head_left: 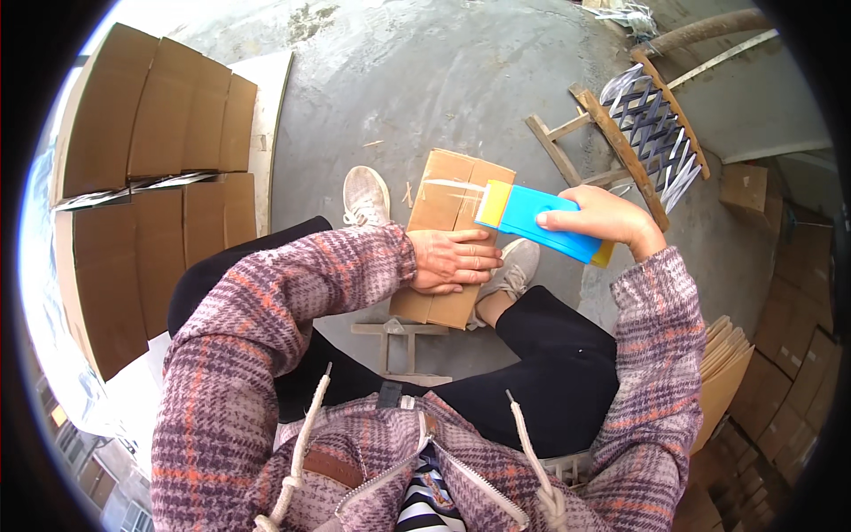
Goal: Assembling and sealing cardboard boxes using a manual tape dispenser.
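Observation:
In front of me, between my shoes, a closed brown cardboard box (441, 191) lies with a seam running along its top. My left hand (454, 262) is laid flat across the near half of the box, fingers stretched out and pressing on the cardboard. A blue hand-held tape dispenser (545, 220) with yellow ends is gripped in my right hand (612, 217), thumb on its top face. Its yellow front end rests at the box's right side, over the top. From there a pale shiny strip (456, 185) runs left across the far part of the box.
Stacked cardboard boxes (177, 115) stand at the left. A wooden stool (651, 133) with a woven strap seat is at the far right. Flattened cardboard (727, 363) leans by my right elbow, with more boxes (784, 328) beyond. Under the box's near end is a small wooden stand (412, 330).

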`<action>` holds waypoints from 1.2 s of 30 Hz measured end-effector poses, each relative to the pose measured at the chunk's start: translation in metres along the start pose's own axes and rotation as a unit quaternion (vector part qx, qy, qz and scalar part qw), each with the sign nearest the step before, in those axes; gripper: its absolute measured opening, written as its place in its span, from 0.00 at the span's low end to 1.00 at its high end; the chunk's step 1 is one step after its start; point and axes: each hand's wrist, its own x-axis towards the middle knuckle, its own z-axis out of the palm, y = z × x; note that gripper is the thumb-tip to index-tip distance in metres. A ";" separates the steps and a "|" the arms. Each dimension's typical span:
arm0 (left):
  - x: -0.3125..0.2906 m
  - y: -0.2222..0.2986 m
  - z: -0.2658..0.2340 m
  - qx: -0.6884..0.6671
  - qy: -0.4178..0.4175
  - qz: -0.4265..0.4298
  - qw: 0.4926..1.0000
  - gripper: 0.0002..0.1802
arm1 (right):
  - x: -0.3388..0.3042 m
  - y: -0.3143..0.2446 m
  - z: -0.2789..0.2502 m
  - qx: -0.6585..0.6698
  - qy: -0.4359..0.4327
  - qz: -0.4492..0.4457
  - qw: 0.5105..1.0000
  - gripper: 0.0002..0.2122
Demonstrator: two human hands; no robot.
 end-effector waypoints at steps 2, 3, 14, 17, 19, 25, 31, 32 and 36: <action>0.004 -0.003 0.002 -0.010 -0.004 0.009 1.000 0.28 | -0.012 0.035 0.002 0.015 0.014 0.012 1.000 0.35; 0.005 -0.003 0.003 -0.021 0.003 0.009 1.000 0.28 | -0.014 0.048 0.004 0.029 0.027 0.018 0.999 0.35; 0.006 -0.001 0.003 -0.033 0.012 0.012 0.999 0.27 | 0.014 0.077 0.024 0.021 0.044 0.004 0.999 0.33; 0.005 0.000 -0.004 -0.044 0.023 0.008 0.999 0.27 | 0.016 0.072 0.023 0.010 0.052 0.015 0.998 0.33; 0.002 0.001 -0.010 -0.007 0.021 -0.011 1.000 0.28 | 0.018 0.075 0.021 0.013 0.049 0.009 0.999 0.33; 0.009 0.000 -0.020 0.007 0.078 -0.213 0.974 0.39 | 0.020 0.075 0.017 0.011 0.013 0.009 1.000 0.36; 0.020 0.001 -0.027 0.044 0.003 -0.214 0.976 0.43 | 0.034 0.104 0.028 0.052 0.031 -0.040 0.997 0.34; 0.022 0.001 -0.028 0.045 -0.003 -0.210 0.977 0.43 | 0.035 0.108 0.031 0.059 0.034 -0.041 0.997 0.34; 0.022 0.000 -0.025 0.029 -0.026 -0.221 0.974 0.43 | 0.044 0.128 0.037 0.081 0.011 -0.071 0.994 0.33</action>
